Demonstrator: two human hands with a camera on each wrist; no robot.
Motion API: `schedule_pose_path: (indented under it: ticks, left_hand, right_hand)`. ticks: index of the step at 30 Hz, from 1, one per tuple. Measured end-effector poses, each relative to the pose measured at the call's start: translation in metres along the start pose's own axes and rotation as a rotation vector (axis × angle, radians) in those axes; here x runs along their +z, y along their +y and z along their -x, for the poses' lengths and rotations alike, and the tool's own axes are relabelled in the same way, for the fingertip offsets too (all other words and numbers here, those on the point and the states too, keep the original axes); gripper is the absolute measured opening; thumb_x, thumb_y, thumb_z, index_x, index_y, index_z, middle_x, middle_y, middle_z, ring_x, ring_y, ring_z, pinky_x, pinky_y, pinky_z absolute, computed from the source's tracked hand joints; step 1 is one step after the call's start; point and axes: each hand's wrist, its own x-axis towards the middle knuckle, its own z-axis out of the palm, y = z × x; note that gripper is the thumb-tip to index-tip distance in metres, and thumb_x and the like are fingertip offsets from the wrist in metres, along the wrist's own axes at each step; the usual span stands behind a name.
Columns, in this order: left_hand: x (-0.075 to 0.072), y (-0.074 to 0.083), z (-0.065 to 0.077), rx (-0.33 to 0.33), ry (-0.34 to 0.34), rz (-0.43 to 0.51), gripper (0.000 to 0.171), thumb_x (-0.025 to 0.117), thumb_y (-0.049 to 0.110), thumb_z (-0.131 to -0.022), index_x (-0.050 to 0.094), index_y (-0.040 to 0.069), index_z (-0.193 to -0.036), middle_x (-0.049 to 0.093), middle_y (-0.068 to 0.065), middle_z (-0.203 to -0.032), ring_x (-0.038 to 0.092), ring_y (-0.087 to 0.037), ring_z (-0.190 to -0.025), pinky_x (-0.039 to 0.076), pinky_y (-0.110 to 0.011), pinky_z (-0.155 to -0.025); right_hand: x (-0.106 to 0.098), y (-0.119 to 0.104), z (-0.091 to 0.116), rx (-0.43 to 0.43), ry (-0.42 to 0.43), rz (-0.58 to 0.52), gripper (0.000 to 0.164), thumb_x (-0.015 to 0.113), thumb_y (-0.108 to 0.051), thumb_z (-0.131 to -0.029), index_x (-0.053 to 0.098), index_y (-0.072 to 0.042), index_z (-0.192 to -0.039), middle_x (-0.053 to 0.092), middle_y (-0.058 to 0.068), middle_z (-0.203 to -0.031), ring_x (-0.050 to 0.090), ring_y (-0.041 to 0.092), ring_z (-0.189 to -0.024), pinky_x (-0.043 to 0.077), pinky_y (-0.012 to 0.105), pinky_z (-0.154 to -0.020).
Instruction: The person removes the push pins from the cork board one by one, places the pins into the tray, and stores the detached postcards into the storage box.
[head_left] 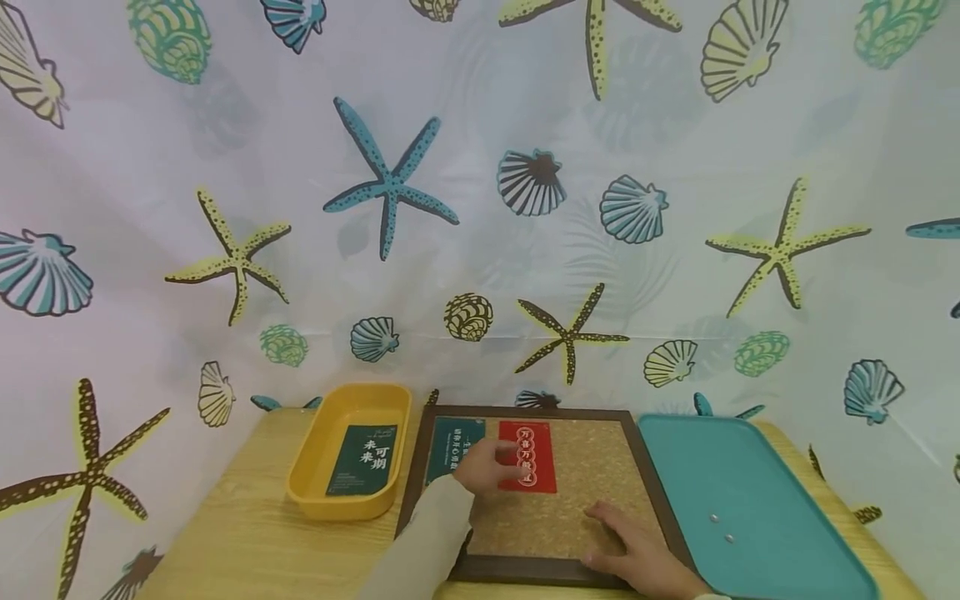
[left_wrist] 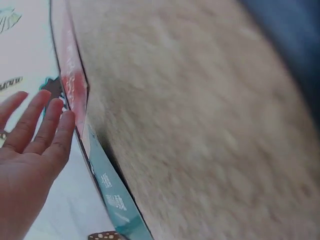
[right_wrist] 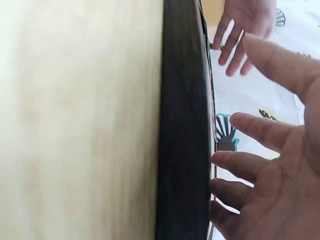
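A cork board (head_left: pixel 592 500) with a dark wooden frame lies on the table. On its far left part are a dark green card (head_left: pixel 447 437) and, beside it, a red card (head_left: pixel 542 467) with white Chinese lettering. My left hand (head_left: pixel 482 468) reaches over the near part of both cards, its fingers spread and partly covering the red one. The left wrist view shows those fingers extended and holding nothing. Over the board's near right corner is my right hand (head_left: pixel 637 552), thumb and fingers apart, with nothing between them.
To the left stands a yellow plastic tray (head_left: pixel 303 475) with another dark green card (head_left: pixel 363 461) inside. A teal tray (head_left: pixel 727 458) sits to the right, bearing two small shiny pieces (head_left: pixel 714 518). A curtain (head_left: pixel 480 250) printed with starfish and shells hangs behind the table.
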Motion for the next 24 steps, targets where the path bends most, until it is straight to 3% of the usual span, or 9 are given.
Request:
schedule_pose_path:
  ticks: [4,9,16,24]
  left_hand:
    - [-0.003,-0.001,-0.005,-0.017,0.042,0.117,0.052,0.074,0.021,-0.085,0.058,-0.001,-0.129,0.061,-0.017,-0.126,0.054,-0.035,-0.118,0.045,-0.051,-0.097]
    - [-0.004,0.001,-0.008,-0.015,0.077,0.212,0.053,0.069,0.018,-0.09,0.052,-0.009,-0.132,0.059,-0.022,-0.126,0.052,-0.039,-0.12,0.046,-0.05,-0.095]
    - [-0.006,0.004,-0.014,-0.092,0.141,0.367,0.057,0.06,0.023,-0.096,0.043,-0.013,-0.137,0.05,-0.028,-0.135,0.056,-0.041,-0.115,0.048,-0.047,-0.093]
    - [-0.001,0.001,-0.022,-0.219,0.207,0.464,0.057,0.053,0.036,-0.099,0.048,-0.007,-0.136,0.059,-0.02,-0.123,0.058,-0.028,-0.105,0.051,-0.04,-0.091]
  right_hand:
    - [0.005,0.002,0.002,-0.039,-0.111,0.008,0.076,0.066,-0.039,-0.09,0.036,0.0,-0.147,0.017,0.035,-0.152,0.005,0.06,-0.136,0.008,0.076,-0.1]
    - [0.01,0.006,0.0,-0.073,-0.177,0.046,0.079,0.062,-0.046,-0.091,0.033,-0.001,-0.149,0.015,0.034,-0.153,0.002,0.062,-0.135,0.001,0.075,-0.101]
    - [0.013,0.015,-0.006,-0.086,-0.19,0.024,0.08,0.061,-0.051,-0.089,0.032,-0.008,-0.151,0.012,0.031,-0.155,-0.003,0.059,-0.137,-0.004,0.075,-0.1]
    - [0.015,0.009,-0.01,-0.074,-0.173,0.089,0.088,0.063,-0.058,-0.084,0.034,-0.006,-0.149,0.015,0.028,-0.156,0.0,0.055,-0.14,-0.003,0.072,-0.104]
